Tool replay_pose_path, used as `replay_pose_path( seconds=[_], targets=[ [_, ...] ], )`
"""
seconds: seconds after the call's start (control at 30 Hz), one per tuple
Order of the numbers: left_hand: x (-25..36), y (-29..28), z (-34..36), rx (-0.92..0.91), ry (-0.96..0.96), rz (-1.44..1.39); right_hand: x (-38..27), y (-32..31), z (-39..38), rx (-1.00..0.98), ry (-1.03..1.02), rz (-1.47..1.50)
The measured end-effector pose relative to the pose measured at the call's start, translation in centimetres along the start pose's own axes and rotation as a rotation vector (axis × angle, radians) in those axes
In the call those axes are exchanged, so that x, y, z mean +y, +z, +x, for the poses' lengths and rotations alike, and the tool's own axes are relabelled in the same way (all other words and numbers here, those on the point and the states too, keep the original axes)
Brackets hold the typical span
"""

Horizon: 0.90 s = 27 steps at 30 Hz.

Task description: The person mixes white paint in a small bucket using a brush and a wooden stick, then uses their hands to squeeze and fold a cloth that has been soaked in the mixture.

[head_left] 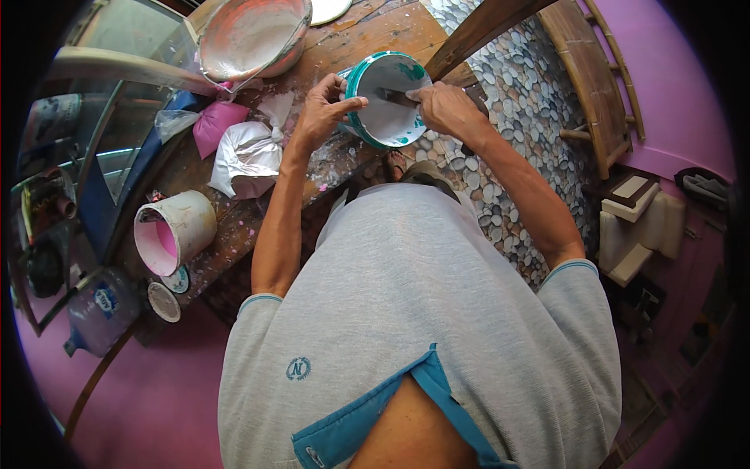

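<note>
A paint bucket [352,87] with a teal rim is tipped toward me at the table's edge, its inside coated white with teal smears. My left hand [324,113] grips its left rim, the thumb reaching over the edge. My right hand [451,112] is closed around a scraper, whose dark flat blade [395,97] reaches into the bucket against the white inside. The scraper's handle is mostly hidden by my fingers.
On the wooden table [367,31] stand a large orange basin [256,39] of whitish material, a pink bag [219,127], a silvery-white bag [248,156] and a white bucket with pink paint [176,232]. A wooden post [484,35] rises beside the bucket. A bamboo bench [586,78] stands right.
</note>
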<state>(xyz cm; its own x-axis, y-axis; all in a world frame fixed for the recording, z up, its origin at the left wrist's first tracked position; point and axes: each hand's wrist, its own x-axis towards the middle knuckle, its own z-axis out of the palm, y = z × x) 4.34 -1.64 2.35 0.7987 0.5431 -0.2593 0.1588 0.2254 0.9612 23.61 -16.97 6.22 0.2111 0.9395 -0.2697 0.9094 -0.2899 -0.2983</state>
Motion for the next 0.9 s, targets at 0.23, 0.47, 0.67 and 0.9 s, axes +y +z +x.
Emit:
replay_pose_path(
  seconds=[0.23, 0.47, 0.67, 0.9],
  targets=[
    [0.3, 0.3, 0.0, 0.004, -0.008, 0.024, -1.4, 0.8, -1.0, -0.098, -0.088, 0.036],
    [0.1, 0.0, 0.1, -0.069, 0.014, 0.026, -0.5, 0.1, 0.5, -0.096, 0.054, 0.04],
    [0.0, 0.1, -0.2, -0.065, 0.006, 0.013, 1.4, 2.0, -0.9, 0.132, 0.009, 0.021],
    [-0.1, 0.2, -0.2, -0.016, -0.001, -0.01, -0.7, 2.0, -2.0, -0.131, -0.034, 0.082]
  ],
)
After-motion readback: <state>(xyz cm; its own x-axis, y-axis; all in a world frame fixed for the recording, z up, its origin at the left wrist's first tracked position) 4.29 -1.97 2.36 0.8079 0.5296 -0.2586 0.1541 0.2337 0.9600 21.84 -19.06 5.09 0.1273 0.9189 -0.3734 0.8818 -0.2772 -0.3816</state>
